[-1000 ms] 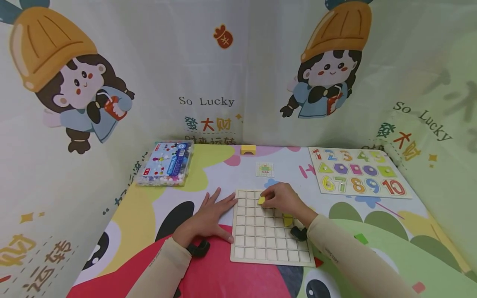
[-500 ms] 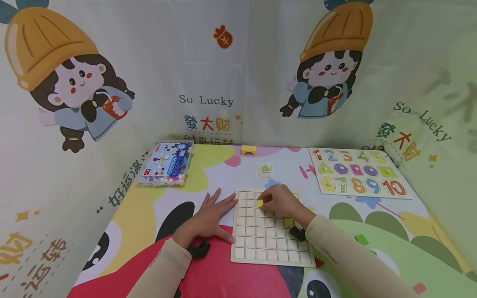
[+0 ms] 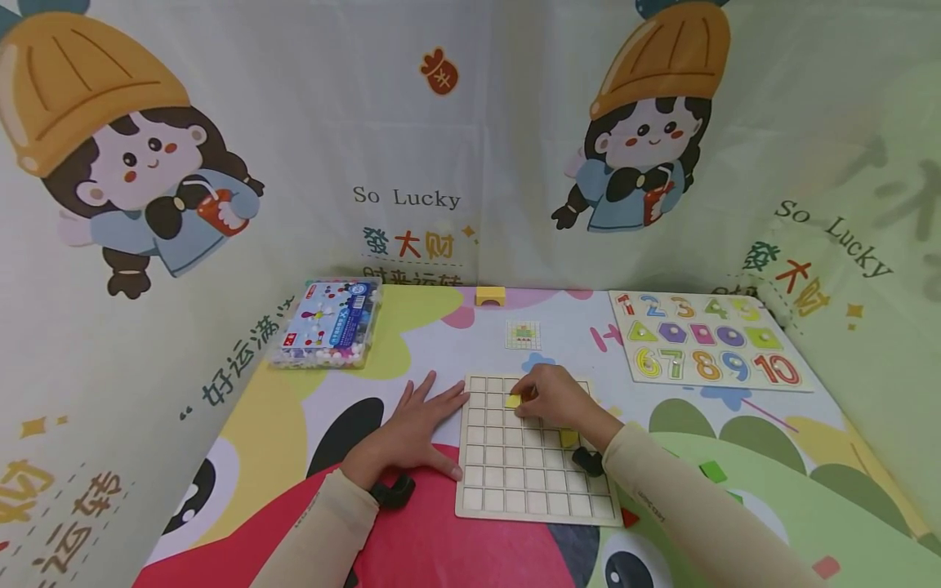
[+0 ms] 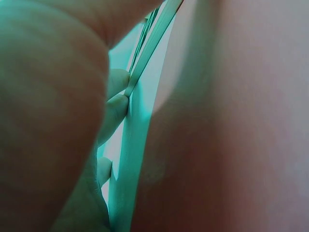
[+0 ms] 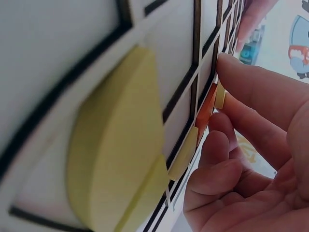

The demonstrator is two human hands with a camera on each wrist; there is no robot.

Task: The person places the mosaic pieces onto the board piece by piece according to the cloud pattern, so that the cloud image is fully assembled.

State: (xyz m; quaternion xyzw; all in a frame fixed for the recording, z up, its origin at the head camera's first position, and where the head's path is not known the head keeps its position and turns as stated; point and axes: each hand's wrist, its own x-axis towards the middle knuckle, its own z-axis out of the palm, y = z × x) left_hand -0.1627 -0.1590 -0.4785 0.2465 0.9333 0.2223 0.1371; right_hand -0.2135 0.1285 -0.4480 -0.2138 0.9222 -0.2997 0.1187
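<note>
A pale wooden grid board point(image 3: 513, 478) lies flat between the hands. My left hand point(image 3: 412, 429) is spread at its left side, straight fingers and thumb touching the edge; in the left wrist view, its fingertips point(image 4: 116, 108) meet the board's side. My right hand point(image 3: 555, 398) pinches a small yellow block point(image 3: 512, 401) at a square in the board's upper part. Another yellow block point(image 3: 568, 438) sits on the right side of the board. In the right wrist view, a red-orange block point(image 5: 206, 110) and another yellow block point(image 5: 184, 153) show beside the fingers, mostly hidden from the head view.
Behind the board lies a small pattern card point(image 3: 524, 335), and a yellow arch block point(image 3: 490, 296) stands farther back. A clear box of beads point(image 3: 326, 322) is at back left, a number puzzle point(image 3: 706, 339) at back right. Green blocks point(image 3: 712, 471) and a red triangle point(image 3: 629, 518) lie right.
My right hand has moved slightly left and toward me with the yellow block, which now lies flatter against the board. The left hand has stayed in place.
</note>
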